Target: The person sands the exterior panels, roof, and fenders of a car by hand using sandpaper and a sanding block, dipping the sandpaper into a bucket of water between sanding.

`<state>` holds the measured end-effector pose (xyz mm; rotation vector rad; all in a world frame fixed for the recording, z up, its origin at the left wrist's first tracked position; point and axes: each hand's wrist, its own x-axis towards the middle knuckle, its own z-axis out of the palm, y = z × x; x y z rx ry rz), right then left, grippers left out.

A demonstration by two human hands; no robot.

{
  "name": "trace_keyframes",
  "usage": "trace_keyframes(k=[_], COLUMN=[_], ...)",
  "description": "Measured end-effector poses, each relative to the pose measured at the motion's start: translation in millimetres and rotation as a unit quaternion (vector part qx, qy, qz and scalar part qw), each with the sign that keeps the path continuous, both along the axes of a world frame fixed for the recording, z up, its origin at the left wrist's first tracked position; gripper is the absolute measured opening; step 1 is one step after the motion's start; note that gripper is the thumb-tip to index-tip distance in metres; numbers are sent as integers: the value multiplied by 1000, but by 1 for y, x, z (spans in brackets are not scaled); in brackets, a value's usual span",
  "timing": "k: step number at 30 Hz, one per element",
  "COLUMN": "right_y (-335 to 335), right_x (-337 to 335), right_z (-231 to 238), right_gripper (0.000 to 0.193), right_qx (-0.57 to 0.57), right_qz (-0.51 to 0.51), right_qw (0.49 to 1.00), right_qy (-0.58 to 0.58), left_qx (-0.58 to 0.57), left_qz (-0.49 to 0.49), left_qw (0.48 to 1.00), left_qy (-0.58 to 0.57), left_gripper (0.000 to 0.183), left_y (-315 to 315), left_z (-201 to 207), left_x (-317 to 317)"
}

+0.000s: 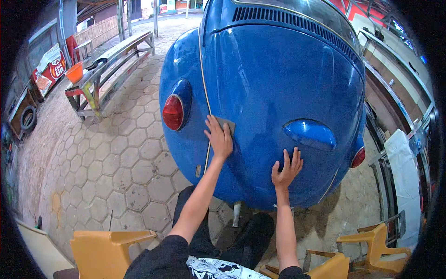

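Note:
The rounded rear of a blue car (265,69) fills the middle of the view. My left hand (219,139) presses a small grey-brown sheet, which looks like sandpaper (228,124), against the bodywork beside the cream trim strip (203,69). Part of that sheet is hidden under my fingers. To the right, my right hand (288,168) lies open on the blue panel with its fingers spread and holds nothing. Just above its fingertips is the raised blue housing (310,133). A red tail light (173,112) is left of my left hand, and another tail light (357,157) sits at the far right.
Yellow plastic chairs (104,253) stand close on both sides of me. A long bench (111,60) with an orange basin (74,72) is at the left, over hexagonal paving (134,153). At the right are metal frames and a white sheet (403,172). An exhaust pipe (236,214) sticks out below the car.

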<state>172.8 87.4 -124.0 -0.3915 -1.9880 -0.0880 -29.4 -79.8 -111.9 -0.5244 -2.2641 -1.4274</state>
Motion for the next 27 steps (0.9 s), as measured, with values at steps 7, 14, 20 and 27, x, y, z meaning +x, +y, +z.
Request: trace_keyframes(k=[7, 14, 20, 27], right_y=[1, 5, 0, -9], right_x=[2, 0, -2, 6], right_z=[2, 3, 1, 2], right_gripper=[46, 46, 44, 43], right_qx=[6, 12, 0, -10], right_qz=[-8, -6, 1, -16], right_qw=[1000, 1000, 1000, 1000], right_qy=[4, 12, 8, 10], left_qx=[37, 29, 50, 93], left_qz=[-74, -155, -20, -113], left_qw=[995, 982, 992, 989], left_qy=[-60, -104, -115, 16], left_gripper=[74, 85, 82, 84], left_y=[-8, 1, 7, -17], left_z=[-77, -130, -117, -83], left_x=[74, 199, 116, 80])
